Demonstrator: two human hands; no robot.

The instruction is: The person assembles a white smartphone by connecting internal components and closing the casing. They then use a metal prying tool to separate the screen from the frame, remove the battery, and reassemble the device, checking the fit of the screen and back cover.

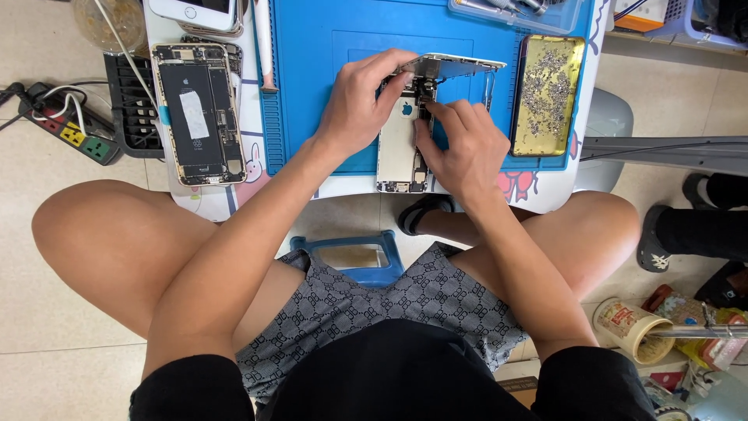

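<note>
Down here, far left on the floor, a power strip [74, 132] with plugs in it. Next, on the white table [343, 187], an opened phone with a black battery [199, 113], lying flat and alone, well apart from both hands. Then a blue work mat [327, 47] over the middle of the table.

On the mat, the left hand [358, 101]: fingers curled tight, holding up the lifted screen [456, 66] by its near edge. Tilted up like a book cover, that screen, joined at the top end of the phone body.

Just under it, the open phone body [397, 148], flat, half on the mat and half on the table edge, between the two hands.

Right beside, the right hand [460, 148]: finger and thumb pinched close, tips poking into the top of the phone body, right where the screen joins. Cannot tell if something tiny sits between those fingertips.

Looks like the step of working loose the small bits that tie the screen to the body. Calls for a steady left hand, no more tilt on the screen, and a soft, careful pull with the right, since thin parts there may tear.

Farther right, a gold tray of tiny screws [548, 93], near the right hand but not touching. Far right, another person's black shoe [658, 238] on the floor.
</note>
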